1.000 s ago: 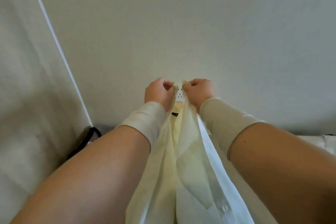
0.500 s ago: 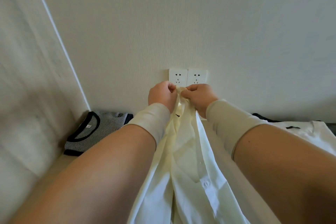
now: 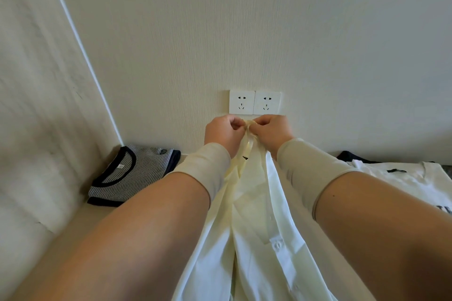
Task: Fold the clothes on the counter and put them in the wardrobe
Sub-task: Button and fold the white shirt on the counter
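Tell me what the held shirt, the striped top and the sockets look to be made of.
Shirt: thin woven fabric, likely cotton, matte; light shows through, crisp folds.
Striped top: soft knit, probably jersey; ribbed dark neckband.
Sockets: white plastic, smooth with slight sheen.

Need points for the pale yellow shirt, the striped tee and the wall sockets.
pale yellow shirt (image 3: pixel 254 205): head view, on the hanging front panel below the hands.
striped tee (image 3: pixel 137 171): head view, on the striped chest of the folded top.
wall sockets (image 3: pixel 254 102): head view, on the seam between the two white plates.

Three garments (image 3: pixel 254 215), two sockets (image 3: pixel 254 102), two hands (image 3: pixel 221 133)
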The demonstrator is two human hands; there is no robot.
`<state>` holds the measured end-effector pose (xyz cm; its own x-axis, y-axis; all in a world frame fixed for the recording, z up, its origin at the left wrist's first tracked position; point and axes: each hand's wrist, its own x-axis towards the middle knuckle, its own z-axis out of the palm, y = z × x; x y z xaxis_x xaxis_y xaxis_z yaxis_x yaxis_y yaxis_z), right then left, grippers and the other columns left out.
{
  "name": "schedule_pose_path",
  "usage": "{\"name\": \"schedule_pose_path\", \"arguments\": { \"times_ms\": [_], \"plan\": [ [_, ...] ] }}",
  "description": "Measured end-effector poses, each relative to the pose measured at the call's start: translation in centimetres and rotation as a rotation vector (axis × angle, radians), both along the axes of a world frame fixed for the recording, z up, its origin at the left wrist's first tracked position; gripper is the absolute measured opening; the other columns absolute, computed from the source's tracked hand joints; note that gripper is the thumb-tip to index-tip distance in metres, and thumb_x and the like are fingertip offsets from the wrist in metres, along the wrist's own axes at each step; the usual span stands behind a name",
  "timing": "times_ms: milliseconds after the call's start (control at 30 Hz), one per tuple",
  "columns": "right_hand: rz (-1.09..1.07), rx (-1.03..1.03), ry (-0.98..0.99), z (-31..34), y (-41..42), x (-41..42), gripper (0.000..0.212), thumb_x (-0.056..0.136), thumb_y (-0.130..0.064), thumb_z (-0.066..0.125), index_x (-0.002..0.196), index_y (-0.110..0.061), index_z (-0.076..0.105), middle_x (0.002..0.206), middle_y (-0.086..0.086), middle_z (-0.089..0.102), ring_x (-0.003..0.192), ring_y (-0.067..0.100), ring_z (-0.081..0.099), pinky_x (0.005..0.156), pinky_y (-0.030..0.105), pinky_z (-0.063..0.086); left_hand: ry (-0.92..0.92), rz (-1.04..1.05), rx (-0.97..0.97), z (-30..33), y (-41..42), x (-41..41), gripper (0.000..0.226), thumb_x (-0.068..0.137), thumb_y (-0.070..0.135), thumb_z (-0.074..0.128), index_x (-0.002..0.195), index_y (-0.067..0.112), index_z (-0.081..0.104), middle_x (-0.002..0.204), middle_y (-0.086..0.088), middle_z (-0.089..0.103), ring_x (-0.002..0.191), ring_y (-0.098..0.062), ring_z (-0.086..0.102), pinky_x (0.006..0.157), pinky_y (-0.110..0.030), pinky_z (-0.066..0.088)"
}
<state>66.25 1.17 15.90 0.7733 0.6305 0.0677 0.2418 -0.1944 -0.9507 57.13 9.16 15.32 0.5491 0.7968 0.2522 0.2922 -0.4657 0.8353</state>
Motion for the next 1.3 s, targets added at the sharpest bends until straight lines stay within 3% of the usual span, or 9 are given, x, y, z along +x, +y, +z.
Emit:
{"name": "schedule_pose_path", "arguments": {
  "times_ms": [367, 433, 500, 600, 733, 967, 1133, 1233, 1300],
  "plan": [
    [0.027, -0.034, -0.127, 0.0, -0.2, -0.1, 0.016, 0.087, -0.018, 0.062, 0.075, -0.014, 0.071, 0.074, 0.005, 0.068, 0.068, 0.023, 0.060, 0.068, 0.034, 0.052, -0.027, -0.001, -0.035, -0.4, 0.1, 0.5, 0.013, 0.084, 0.015, 0.067, 0.078, 0.027, 0.068, 0.082, 0.004, 0.072, 0.083, -0.013, 0.068, 0.082, -0.026, 0.053],
    [0.050, -0.017, -0.040, 0.2, -0.3, 0.2, 0.024, 0.086, -0.013, 0.057, 0.064, -0.011, 0.066, 0.064, 0.005, 0.059, 0.061, 0.023, 0.051, 0.063, 0.034, 0.046, -0.052, -0.007, -0.068, -0.4, 0.2, 0.4, 0.015, 0.083, 0.014, 0.068, 0.076, 0.026, 0.068, 0.080, 0.004, 0.072, 0.081, -0.013, 0.068, 0.079, -0.025, 0.052],
    [0.078, 0.017, 0.056, 0.3, -0.2, 0.5, 0.024, 0.085, -0.007, 0.055, 0.065, -0.010, 0.067, 0.061, 0.002, 0.062, 0.059, 0.020, 0.055, 0.062, 0.032, 0.048, -0.058, -0.014, -0.090, -0.4, 0.1, 0.4, 0.013, 0.084, 0.014, 0.068, 0.077, 0.025, 0.069, 0.077, 0.006, 0.070, 0.077, -0.010, 0.065, 0.072, -0.019, 0.048],
    [0.078, -0.056, -0.124, 0.2, -0.5, 0.6, 0.018, 0.086, -0.004, 0.056, 0.072, -0.014, 0.063, 0.062, -0.001, 0.063, 0.059, 0.015, 0.057, 0.066, 0.032, 0.051, -0.060, -0.048, -0.142, -0.2, -0.1, 0.6, 0.014, 0.085, 0.012, 0.064, 0.079, 0.022, 0.071, 0.070, 0.009, 0.066, 0.069, -0.009, 0.060, 0.068, -0.020, 0.046],
    [0.060, -0.101, -0.291, 0.2, -0.8, 0.6, 0.020, 0.085, -0.006, 0.056, 0.073, -0.022, 0.056, 0.069, -0.001, 0.062, 0.067, 0.018, 0.057, 0.063, 0.027, 0.047, -0.123, -0.100, -0.317, 0.5, -0.6, 0.4, 0.025, 0.082, 0.020, 0.067, 0.057, 0.017, 0.064, 0.050, 0.008, 0.058, 0.052, -0.011, 0.051, 0.061, -0.024, 0.045],
    [0.053, -0.206, -0.492, 0.1, -1.2, 0.0, 0.010, 0.089, -0.011, 0.056, 0.091, -0.015, 0.065, 0.083, 0.000, 0.065, 0.079, 0.020, 0.059, 0.069, 0.027, 0.047, -0.108, -0.029, -0.455, 0.6, -0.9, 0.7, 0.017, 0.079, 0.006, 0.062, 0.065, 0.016, 0.061, 0.057, 0.000, 0.056, 0.050, -0.016, 0.046, 0.054, -0.024, 0.039],
    [0.022, -0.216, -0.571, 0.1, -1.4, -0.5, 0.011, 0.092, -0.015, 0.055, 0.091, -0.014, 0.065, 0.079, 0.001, 0.063, 0.077, 0.020, 0.058, 0.066, 0.026, 0.044, -0.127, 0.002, -0.506, 0.8, -1.3, 0.8, 0.015, 0.080, 0.000, 0.058, 0.078, 0.015, 0.061, 0.069, -0.003, 0.059, 0.049, -0.014, 0.046, 0.049, -0.023, 0.036],
    [-0.004, -0.192, -0.499, 0.3, -1.2, -0.7, 0.010, 0.091, -0.015, 0.054, 0.086, -0.013, 0.063, 0.079, 0.003, 0.065, 0.076, 0.020, 0.058, 0.066, 0.029, 0.046, -0.164, -0.010, -0.428, 0.9, -1.5, 0.7, 0.020, 0.083, 0.001, 0.058, 0.078, 0.020, 0.057, 0.071, 0.002, 0.057, 0.058, -0.012, 0.052, 0.055, -0.023, 0.042],
    [-0.009, -0.138, -0.266, 0.6, -1.0, -0.8, 0.014, 0.087, -0.010, 0.055, 0.075, -0.013, 0.060, 0.074, 0.007, 0.066, 0.072, 0.024, 0.060, 0.068, 0.035, 0.051, -0.146, -0.034, -0.255, 0.8, -1.6, 0.4, 0.022, 0.085, 0.002, 0.056, 0.078, 0.023, 0.056, 0.072, 0.005, 0.056, 0.066, -0.014, 0.055, 0.064, -0.026, 0.047]
  ]
}}
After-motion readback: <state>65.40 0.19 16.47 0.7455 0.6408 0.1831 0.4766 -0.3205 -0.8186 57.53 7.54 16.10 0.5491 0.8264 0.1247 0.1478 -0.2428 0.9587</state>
